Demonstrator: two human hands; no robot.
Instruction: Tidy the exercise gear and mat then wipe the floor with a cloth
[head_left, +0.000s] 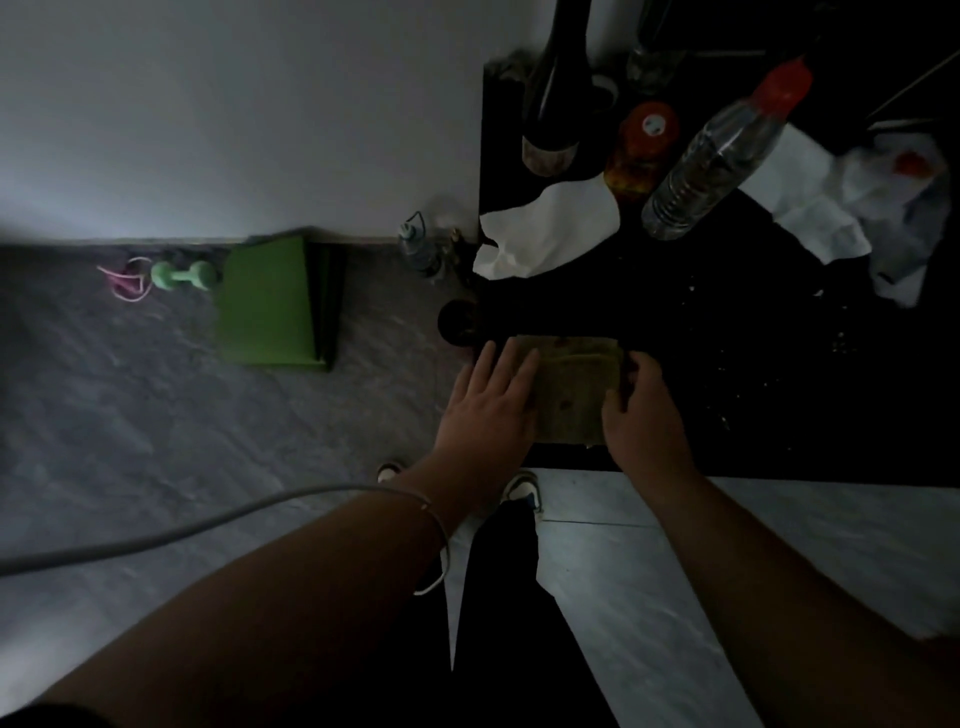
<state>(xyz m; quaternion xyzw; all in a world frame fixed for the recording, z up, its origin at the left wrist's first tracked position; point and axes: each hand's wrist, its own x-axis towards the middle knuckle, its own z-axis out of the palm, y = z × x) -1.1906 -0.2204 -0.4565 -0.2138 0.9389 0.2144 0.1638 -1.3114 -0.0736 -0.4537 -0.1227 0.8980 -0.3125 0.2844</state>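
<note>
By the wall lie a pink cord (124, 283), a green dumbbell (183, 274) and the folded green mat (267, 301). Your left hand (491, 402) lies flat, fingers straight, on the folded cloth (576, 389) at the black table (727, 364) edge; your right hand (641, 402) grips its right side, fingers curled.

Both bare arms reach forward and down, side by side, with a thin bracelet (434, 512) on the left wrist. The left hand (488, 400) lies flat with its fingers straight and close together, pressing down on the left side of a folded cloth (576, 389). The right hand (641, 410) is just to the right of it, with its fingers bent over the cloth's right edge in a loose grip, and the cloth sits between the two hands.
</note>
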